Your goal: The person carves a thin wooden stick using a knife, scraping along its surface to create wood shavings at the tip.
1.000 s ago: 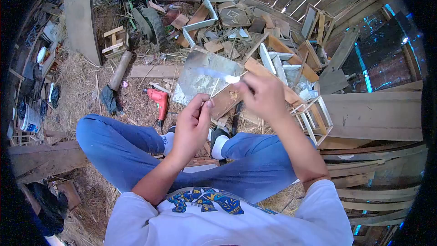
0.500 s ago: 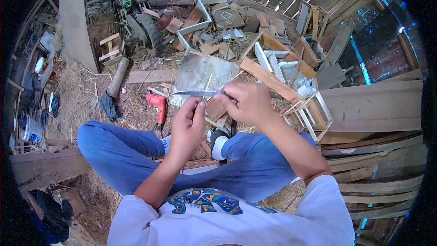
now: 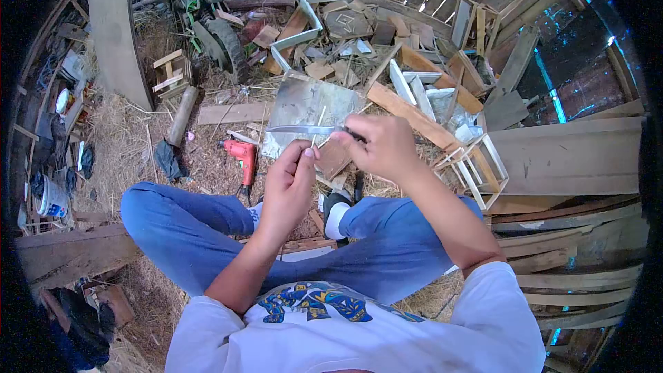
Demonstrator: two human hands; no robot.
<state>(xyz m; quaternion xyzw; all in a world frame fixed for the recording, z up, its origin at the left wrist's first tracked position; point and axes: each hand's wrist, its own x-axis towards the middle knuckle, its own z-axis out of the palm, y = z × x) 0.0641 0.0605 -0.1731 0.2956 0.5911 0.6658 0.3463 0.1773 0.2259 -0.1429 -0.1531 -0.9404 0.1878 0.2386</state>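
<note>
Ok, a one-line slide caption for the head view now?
Left hand pinches a thin wooden stick while the right hand holds a knife across it, red power drill nearby.

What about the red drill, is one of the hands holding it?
No, the red drill lies on the ground, while the left hand holds a stick and the right hand a knife.

From the view's centre: the knife blade is silvery grey, the thin stick pale cream. At 9 o'clock the drill is red, the bucket farther out white with blue marks. At 12 o'clock a grey-brown board bears a light diamond pattern; at 2 o'clock the plank is orange-brown. At 6 o'clock, a white shirt with a blue-and-yellow print
</note>
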